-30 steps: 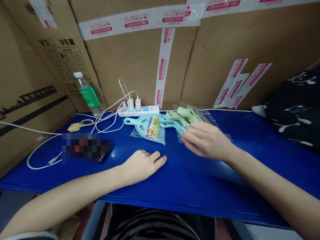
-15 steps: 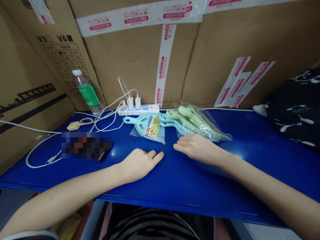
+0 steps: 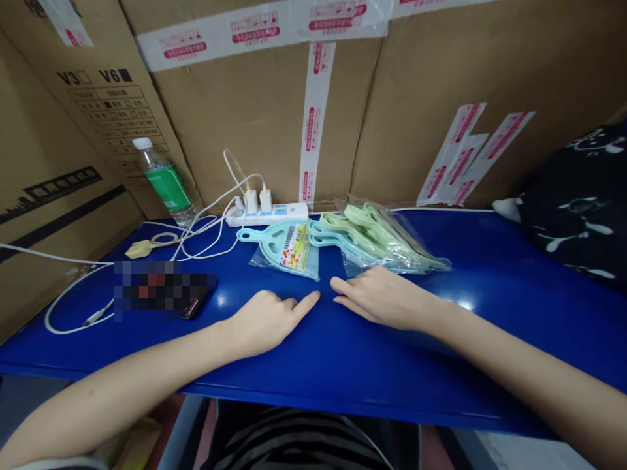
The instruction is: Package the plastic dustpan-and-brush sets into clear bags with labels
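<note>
My left hand (image 3: 267,323) rests over the blue table with its index finger stretched out to the right and the other fingers bent underneath. It holds nothing that I can see. Opposite it, my right hand (image 3: 382,299) points left, thumb and forefinger apart, nothing visible between them. Just beyond both hands lies a light blue dustpan (image 3: 277,247) in clear plastic with a colourful label. Close behind my right hand is a pile of wrapped pieces: light blue handled ones (image 3: 337,240) below, pale green ones (image 3: 369,228) on top. Neither hand appears to touch these packages.
A power strip (image 3: 294,212) with plugged-in chargers and loose white cables stands at the back. A water bottle (image 3: 169,186) leans at the left, behind a partly blurred dark object (image 3: 193,303). Cardboard (image 3: 264,117) walls the rear; a dark patterned fabric item (image 3: 578,209) sits right.
My right hand has shifted slightly left, its fingers parting more. My left index finger is straighter. The packages stay put on the table; the whole view has shifted slightly.
</note>
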A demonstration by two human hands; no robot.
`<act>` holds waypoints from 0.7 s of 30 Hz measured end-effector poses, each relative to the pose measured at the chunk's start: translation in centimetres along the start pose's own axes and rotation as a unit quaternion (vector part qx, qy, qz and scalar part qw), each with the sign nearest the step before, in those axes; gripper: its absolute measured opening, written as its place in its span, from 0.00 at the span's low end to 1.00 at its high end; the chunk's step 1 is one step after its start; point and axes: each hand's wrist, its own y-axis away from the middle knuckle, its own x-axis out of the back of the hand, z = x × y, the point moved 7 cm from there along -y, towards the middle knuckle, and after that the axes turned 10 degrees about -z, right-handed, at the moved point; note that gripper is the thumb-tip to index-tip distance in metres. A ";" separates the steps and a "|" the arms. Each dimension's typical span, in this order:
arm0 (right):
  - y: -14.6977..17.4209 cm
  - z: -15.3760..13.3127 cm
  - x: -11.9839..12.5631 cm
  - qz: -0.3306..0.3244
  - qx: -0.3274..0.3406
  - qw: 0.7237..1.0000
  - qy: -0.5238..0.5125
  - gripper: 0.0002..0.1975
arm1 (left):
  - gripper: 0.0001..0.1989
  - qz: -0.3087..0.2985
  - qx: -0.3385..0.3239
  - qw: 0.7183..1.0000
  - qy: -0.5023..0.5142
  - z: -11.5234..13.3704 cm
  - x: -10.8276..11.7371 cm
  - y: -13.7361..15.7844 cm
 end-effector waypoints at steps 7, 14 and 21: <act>-0.1 0.3 -0.4 -0.003 -0.009 0.999 -0.033 0.05 | 0.28 0.002 -0.005 1.000 -0.002 0.1 0.3 0.0; -0.2 0.1 -0.4 -0.019 -0.004 0.998 -0.054 0.06 | 0.27 0.007 -0.006 1.000 -0.014 0.1 0.1 0.0; 0.0 0.5 -0.4 -0.017 -0.023 0.999 -0.045 0.09 | 0.23 0.007 -0.008 1.000 -0.008 0.1 0.2 0.0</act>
